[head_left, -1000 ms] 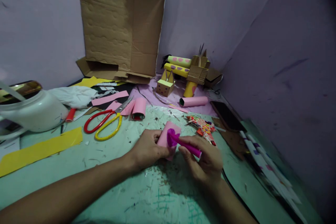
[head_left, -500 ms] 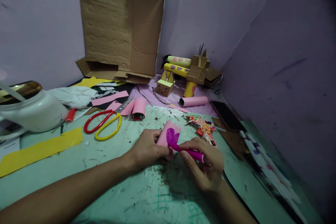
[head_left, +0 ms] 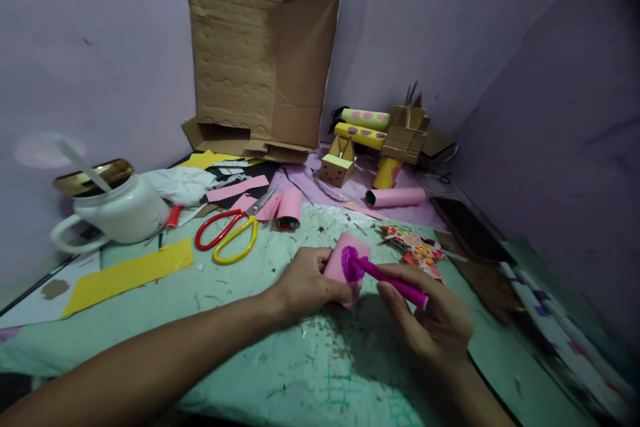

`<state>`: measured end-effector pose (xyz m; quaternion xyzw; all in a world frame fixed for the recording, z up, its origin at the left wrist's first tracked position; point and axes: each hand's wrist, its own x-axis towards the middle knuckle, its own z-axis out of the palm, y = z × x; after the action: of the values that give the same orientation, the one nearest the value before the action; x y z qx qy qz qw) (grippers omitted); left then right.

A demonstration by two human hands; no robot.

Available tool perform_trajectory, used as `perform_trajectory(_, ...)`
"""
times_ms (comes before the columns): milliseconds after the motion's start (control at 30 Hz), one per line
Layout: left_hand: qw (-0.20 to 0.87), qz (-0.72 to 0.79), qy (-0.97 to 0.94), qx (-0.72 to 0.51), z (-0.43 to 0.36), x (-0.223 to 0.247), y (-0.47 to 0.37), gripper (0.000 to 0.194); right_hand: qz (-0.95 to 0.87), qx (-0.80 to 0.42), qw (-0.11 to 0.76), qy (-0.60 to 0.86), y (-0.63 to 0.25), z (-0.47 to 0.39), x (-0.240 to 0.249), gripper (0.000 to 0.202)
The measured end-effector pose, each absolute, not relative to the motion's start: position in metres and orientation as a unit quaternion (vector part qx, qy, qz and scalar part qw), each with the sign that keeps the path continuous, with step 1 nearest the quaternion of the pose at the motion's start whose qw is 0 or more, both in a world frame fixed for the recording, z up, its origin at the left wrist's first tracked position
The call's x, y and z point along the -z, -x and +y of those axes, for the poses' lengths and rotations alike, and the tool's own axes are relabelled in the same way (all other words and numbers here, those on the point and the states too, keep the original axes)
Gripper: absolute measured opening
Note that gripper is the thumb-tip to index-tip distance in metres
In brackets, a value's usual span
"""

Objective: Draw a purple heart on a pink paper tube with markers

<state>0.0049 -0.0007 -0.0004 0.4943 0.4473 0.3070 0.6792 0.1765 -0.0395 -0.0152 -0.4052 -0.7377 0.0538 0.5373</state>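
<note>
My left hand [head_left: 313, 283] grips a pink paper-covered tube [head_left: 334, 265] over the middle of the green tabletop. On the tube's face is a magenta coloured-in patch [head_left: 350, 268]. Between thumb and fingers of my right hand [head_left: 435, 320] is a magenta marker pen [head_left: 400, 285]; its tip touches the patch at the upper right. Scissors [head_left: 240, 230] with one red and one yellow handle lie left of the tube, blades partly over pink paper. Another pink tube [head_left: 290, 207] stands just beyond them, and a third pink tube [head_left: 397, 197] lies on its side farther right.
A white mug [head_left: 120, 210] stands at the left near a yellow paper strip [head_left: 130, 273]. Behind are an opened cardboard box [head_left: 235, 60], a small cardboard box with pointed ears [head_left: 337, 170] and yellow spotted tubes [head_left: 360, 135]. A dark phone [head_left: 470, 227] and a patterned pouch-like item [head_left: 415, 248] lie right.
The view has swung left, so everything sits farther right. The marker tip has moved from the lower part of the coloured patch to its upper right. Both hands keep their holds.
</note>
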Motion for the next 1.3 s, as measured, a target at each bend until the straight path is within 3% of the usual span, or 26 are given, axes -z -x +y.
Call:
perform_trajectory(233,0.702,0.445,-0.457,-0.317,-0.001,0.001,-0.005,0.026,-0.751,-0.056,0.531,0.389,-0.178,-0.039,0.017,0.012)
perform_trajectory(733,0.725,0.438,-0.406,-0.344,0.001,0.005,-0.005,0.032,-0.546,-0.118,0.669,0.49,-0.167,-0.044,0.024,0.02)
perform_trajectory(1000,0.721,0.427,-0.42,-0.349,-0.002,0.006,-0.001,0.037,-0.638,-0.069,0.593,0.487,-0.179,-0.034,0.025,0.023)
perform_trajectory(1300,0.632,0.493,-0.506,-0.32,-0.01,-0.001,-0.007,0.047,-0.73,0.099,0.487,0.469,-0.198,-0.016,0.021,0.03)
